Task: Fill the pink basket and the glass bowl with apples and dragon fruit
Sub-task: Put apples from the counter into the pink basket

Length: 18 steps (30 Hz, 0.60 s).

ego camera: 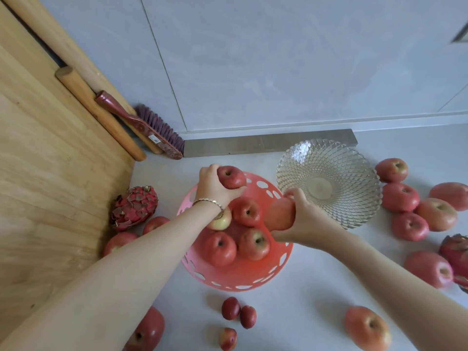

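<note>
The pink basket (255, 277) sits in the middle of the pale floor and holds several red apples (220, 249). My left hand (212, 187) grips a dark red apple (231, 176) over the basket's far rim. My right hand (301, 219) holds a paler apple (278, 214) above the basket's right side. The glass bowl (352, 203) stands to the right behind the basket with nothing in it. One dragon fruit (134, 207) lies left of the basket. Another dragon fruit (455, 257) lies at the right edge.
Loose apples (410, 225) cluster right of the bowl, others lie near me (367, 328) and at the left (119, 243). Three small dark fruits (239, 316) rest in front of the basket. A wooden panel (45, 173), a brush (149, 130) and a grey strip (268, 143) stand behind.
</note>
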Each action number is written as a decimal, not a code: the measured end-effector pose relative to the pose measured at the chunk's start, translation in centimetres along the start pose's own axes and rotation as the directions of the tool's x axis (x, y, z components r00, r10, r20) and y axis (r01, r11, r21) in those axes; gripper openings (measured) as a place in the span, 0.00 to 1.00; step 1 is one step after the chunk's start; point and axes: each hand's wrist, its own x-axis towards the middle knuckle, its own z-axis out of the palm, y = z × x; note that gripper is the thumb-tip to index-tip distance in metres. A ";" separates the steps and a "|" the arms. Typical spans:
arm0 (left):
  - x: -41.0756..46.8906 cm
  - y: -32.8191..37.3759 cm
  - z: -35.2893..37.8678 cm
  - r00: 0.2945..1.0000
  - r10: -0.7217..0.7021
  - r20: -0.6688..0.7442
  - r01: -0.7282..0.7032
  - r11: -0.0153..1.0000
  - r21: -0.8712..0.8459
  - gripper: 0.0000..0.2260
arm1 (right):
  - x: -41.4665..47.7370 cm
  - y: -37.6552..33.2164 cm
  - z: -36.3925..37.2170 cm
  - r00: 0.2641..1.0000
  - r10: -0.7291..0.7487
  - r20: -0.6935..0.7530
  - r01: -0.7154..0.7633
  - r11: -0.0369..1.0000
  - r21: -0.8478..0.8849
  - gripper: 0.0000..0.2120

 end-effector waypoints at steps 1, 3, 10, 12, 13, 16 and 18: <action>0.3 -0.4 0.2 1.000 0.006 0.030 -0.007 0.999 0.033 0.29 | 0.0 0.3 0.1 1.000 0.003 0.000 -0.003 1.000 0.008 0.40; 0.5 -1.3 0.5 0.996 0.033 0.088 -0.041 0.995 0.086 0.32 | 0.0 1.0 0.1 1.000 0.001 -0.009 -0.001 1.000 0.017 0.38; 0.6 -2.7 0.4 0.967 0.189 0.171 -0.227 0.944 0.242 0.36 | 0.4 1.6 0.6 0.998 -0.005 -0.066 0.005 1.000 -0.006 0.40; 0.3 -2.8 0.4 0.958 0.213 0.193 -0.270 0.894 0.358 0.37 | 0.7 1.2 0.9 0.996 -0.033 -0.079 0.030 0.999 -0.037 0.41; 0.2 -2.8 0.4 0.958 0.210 0.196 -0.273 0.878 0.393 0.37 | 0.9 1.0 1.0 0.996 -0.050 -0.079 0.046 0.997 -0.061 0.41; 0.3 -2.6 0.4 0.950 0.202 0.239 -0.294 0.840 0.455 0.36 | 1.6 0.4 1.1 0.992 -0.113 -0.061 0.103 0.983 -0.149 0.41; 0.5 -2.5 0.2 0.939 0.226 0.260 -0.327 0.818 0.473 0.36 | 2.0 0.0 1.0 0.987 -0.156 -0.029 0.145 0.959 -0.243 0.41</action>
